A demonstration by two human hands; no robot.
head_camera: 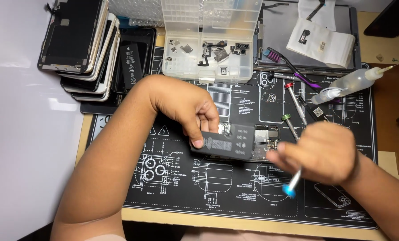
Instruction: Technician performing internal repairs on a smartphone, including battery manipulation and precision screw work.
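Left hand (pixel 188 107) pinched a flat black battery (pixel 224 142) by its near edge, lifted w/ one end just over the opened phone (pixel 264 143) on the black mat (pixel 172 187). Right hand (pixel 324 154), blurred, was clenched on a blue-tipped tool (pixel 292 185). Battery prob. light, thin, puncture-prone; best held by edges, no bending. Count: 1 battery in hand, 1 more at the stacked phones (pixel 81 44), 2 screwdrivers (pixel 293 100), 1 squeeze bottle (pixel 349 82), 1 parts box (pixel 208 40).

Black battery (pixel 224 143) with white print; black work mat (pixel 235 196) with white line drawings; blue-tipped tool (pixel 292 187); purple-bristled brush (pixel 275 56).
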